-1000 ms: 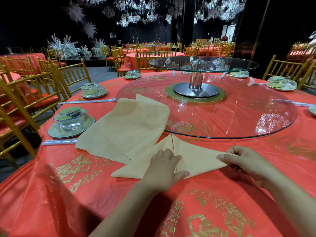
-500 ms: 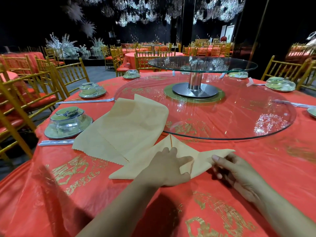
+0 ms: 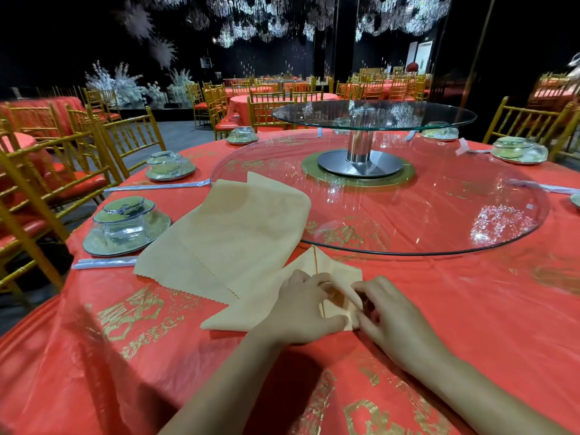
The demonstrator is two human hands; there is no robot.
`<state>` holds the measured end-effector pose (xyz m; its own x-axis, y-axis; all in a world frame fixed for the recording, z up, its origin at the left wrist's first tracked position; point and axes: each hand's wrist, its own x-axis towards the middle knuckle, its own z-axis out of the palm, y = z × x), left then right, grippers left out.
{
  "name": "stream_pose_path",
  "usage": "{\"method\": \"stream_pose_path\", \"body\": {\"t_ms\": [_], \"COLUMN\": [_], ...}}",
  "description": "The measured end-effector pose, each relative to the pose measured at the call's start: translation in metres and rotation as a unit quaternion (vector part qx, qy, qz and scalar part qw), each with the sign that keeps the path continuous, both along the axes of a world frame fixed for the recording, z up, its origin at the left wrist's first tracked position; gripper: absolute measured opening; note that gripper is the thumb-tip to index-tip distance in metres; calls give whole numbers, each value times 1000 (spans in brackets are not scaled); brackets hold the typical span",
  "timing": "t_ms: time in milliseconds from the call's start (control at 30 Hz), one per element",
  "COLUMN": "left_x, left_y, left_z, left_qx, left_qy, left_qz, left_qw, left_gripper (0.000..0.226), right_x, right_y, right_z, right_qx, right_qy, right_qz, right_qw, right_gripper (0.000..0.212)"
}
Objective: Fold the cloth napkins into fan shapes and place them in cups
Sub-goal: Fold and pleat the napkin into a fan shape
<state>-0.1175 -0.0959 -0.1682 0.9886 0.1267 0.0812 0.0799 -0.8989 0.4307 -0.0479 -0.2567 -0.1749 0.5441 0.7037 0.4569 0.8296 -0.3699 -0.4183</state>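
A beige cloth napkin (image 3: pixel 251 306) folded into a triangle lies on the red tablecloth just in front of me. My left hand (image 3: pixel 301 309) rests on its middle with the thumb and fingers pinching a fold. My right hand (image 3: pixel 386 312) grips the napkin's right corner, which is folded in toward the centre crease. A second stack of beige napkins (image 3: pixel 232 233) lies unfolded to the left, partly draped over the glass turntable's edge. Wrapped place settings holding a cup, one near left (image 3: pixel 125 224) and one farther back (image 3: pixel 169 164), stand along the table's left rim.
A large glass turntable (image 3: pixel 439 221) with a smaller raised glass tier (image 3: pixel 373 114) fills the table's middle. Wrapped chopsticks (image 3: pixel 105 262) lie left of the napkins. More place settings (image 3: pixel 514 149) ring the far side. Gold chairs (image 3: pixel 40 180) crowd the left edge.
My right hand has carried the napkin's right corner leftward over the triangle toward the centre crease. My left hand shifted from pressing flat to pinching the fold.
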Motion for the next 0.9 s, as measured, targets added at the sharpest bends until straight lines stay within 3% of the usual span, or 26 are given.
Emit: {"method": "stream_pose_path", "body": {"t_ms": [100,133,267,367,467,633,767,900], "left_x": [1,2,3,3,4,1,1,0], "left_y": [12,16,22,22,25,23,23,22], "left_z": [4,6,10,12,14,4,2,0], "left_qx": [-227,-282,-379,-394,-397,-337,-297,-280], "left_qy": [2,9,19,27,34,29,4,-2], "left_qz": [36,40,52,63,71,15,14,5], "left_qw": [973,959,924,916,914,941,955,960], "left_gripper": [39,37,27,22,33,26,33,37], "right_x": [2,2,3,1,0,0,18,49], "right_y": [1,1,4,5,4,5,7,28], "right_z": [-8,-8,-3,-2,-4,-6,13,25], "right_qx": [-32,-42,-64,-60,-63,-97,-52,-96], "right_qy": [-76,-87,-150,-180,-176,-158,65,102], "right_qz": [26,32,54,64,62,65,86,59], "right_qw": [996,995,985,980,980,981,993,988], "right_gripper": [41,44,44,35,36,26,42,28]}}
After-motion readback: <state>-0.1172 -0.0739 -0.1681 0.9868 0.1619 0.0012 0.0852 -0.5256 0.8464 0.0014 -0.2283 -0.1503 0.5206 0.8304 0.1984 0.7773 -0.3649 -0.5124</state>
